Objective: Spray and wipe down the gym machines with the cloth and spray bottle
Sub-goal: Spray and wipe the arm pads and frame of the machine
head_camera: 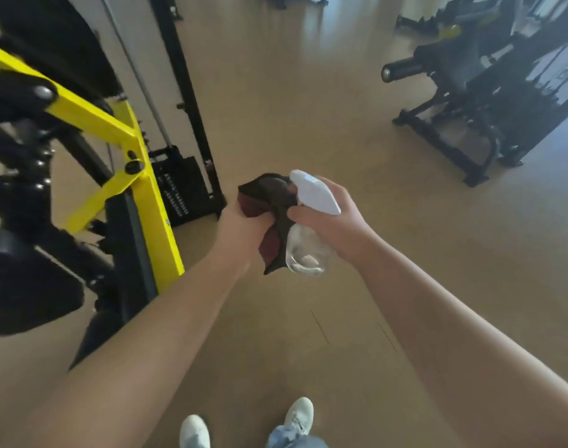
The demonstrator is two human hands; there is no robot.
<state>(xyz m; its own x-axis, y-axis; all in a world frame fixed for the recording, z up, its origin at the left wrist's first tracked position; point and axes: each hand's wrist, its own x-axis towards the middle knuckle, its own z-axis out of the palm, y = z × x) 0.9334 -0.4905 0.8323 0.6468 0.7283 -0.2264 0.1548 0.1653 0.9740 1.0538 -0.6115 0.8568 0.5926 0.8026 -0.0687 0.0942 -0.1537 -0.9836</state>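
My left hand (pixel 240 226) grips a dark red and black cloth (pixel 269 202), which bunches above my fingers and hangs down below them. Right beside it, my right hand (pixel 334 221) holds a clear spray bottle (pixel 305 253) with a white trigger head (pixel 315 192); the nozzle points left, toward the cloth. Both hands are out in front of me above the tan floor, almost touching. A yellow and black gym machine (pixel 124 156) stands close on my left.
A black weight stack and upright posts (pixel 182 185) stand behind the yellow frame. Another black machine with a padded roller (pixel 463 101) sits at the far right. Tan floor (pixel 308 92) stretches ahead between them. My white shoes (pixel 295 415) show at the bottom.
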